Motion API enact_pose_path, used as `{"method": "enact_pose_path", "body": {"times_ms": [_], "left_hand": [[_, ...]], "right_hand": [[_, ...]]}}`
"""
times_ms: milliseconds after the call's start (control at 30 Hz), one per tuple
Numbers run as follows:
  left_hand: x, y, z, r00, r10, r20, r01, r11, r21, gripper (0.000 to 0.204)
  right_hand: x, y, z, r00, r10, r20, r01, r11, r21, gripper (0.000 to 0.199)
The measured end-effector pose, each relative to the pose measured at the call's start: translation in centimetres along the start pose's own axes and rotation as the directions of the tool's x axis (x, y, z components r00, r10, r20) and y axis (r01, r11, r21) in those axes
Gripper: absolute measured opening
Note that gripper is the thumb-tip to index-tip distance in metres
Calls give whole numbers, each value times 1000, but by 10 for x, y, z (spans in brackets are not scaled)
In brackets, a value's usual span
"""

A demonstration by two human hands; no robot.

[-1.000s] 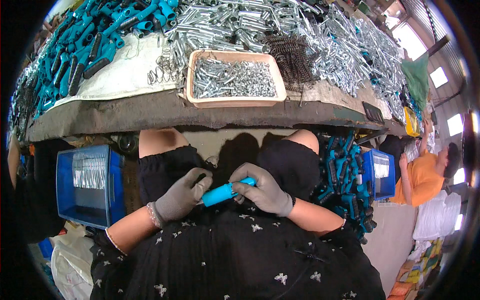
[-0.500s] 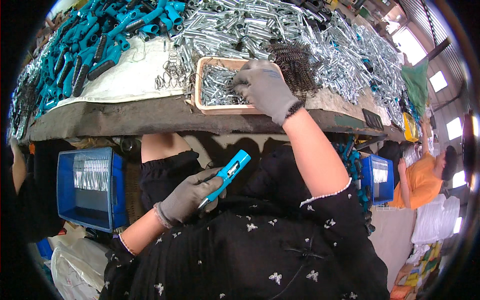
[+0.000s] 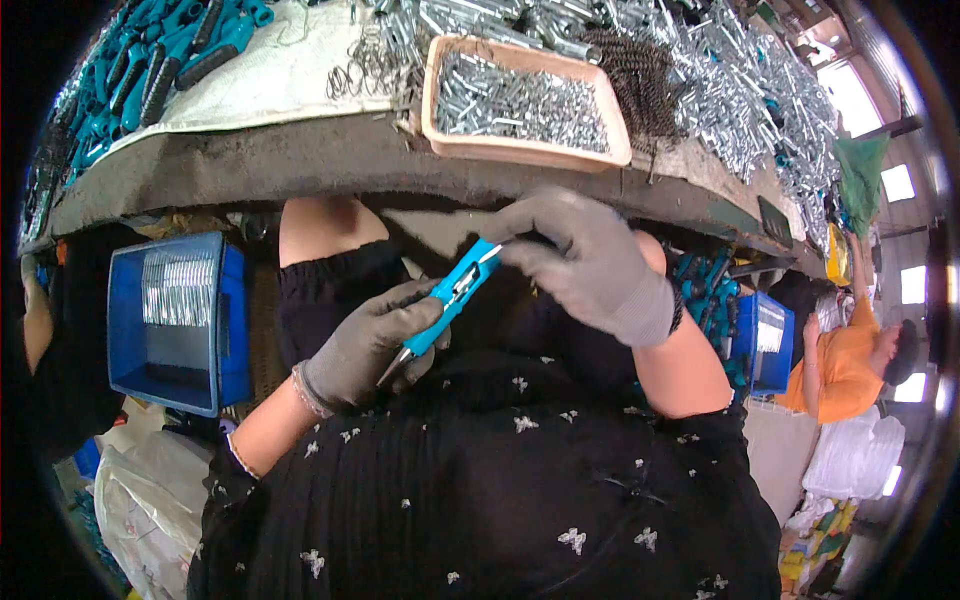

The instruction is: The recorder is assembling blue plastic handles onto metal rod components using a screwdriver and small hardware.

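Observation:
My left hand, in a grey glove, grips a turquoise plastic handle with a metal blade end, tilted up to the right over my lap. My right hand, also gloved, pinches a small metal part at the handle's upper tip. Just above, on the bench edge, stands a tan tray filled with small silvery metal pieces.
Turquoise and black handles are heaped at the bench's far left, bright metal parts at the right. A blue crate sits at my left, another blue crate at my right. A person in orange sits far right.
My right hand left the handle, reached up into the tan tray, and has come back down to the handle's tip. My left hand kept hold of the handle.

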State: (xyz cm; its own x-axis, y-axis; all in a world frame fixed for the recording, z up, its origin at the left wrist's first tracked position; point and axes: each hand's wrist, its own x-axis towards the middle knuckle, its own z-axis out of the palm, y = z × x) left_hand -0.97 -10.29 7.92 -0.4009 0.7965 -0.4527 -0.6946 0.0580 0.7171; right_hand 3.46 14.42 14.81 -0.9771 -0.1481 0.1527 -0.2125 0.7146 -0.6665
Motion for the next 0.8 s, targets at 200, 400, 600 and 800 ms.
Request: {"method": "enact_pose_path", "body": {"times_ms": [200, 400, 600, 800], "left_hand": [[2, -3, 6, 998, -36, -50, 34, 999, -30, 42], [5, -7, 6, 998, -36, -53, 37, 999, 19, 42], [5, -12, 9, 998, 4, 65, -5, 1000, 11, 46], [-1, -7, 8, 995, 13, 98, -36, 969, 245, 49]], "right_hand": [[-21, 8, 42, 993, 105, -47, -87, 953, 291, 28], [-22, 6, 48, 970, -203, -130, 193, 977, -86, 19], [-32, 7, 49, 949, -316, 7, 316, 947, -56, 18], [-29, 4, 36, 975, -216, -55, 201, 959, -200, 33]]}}
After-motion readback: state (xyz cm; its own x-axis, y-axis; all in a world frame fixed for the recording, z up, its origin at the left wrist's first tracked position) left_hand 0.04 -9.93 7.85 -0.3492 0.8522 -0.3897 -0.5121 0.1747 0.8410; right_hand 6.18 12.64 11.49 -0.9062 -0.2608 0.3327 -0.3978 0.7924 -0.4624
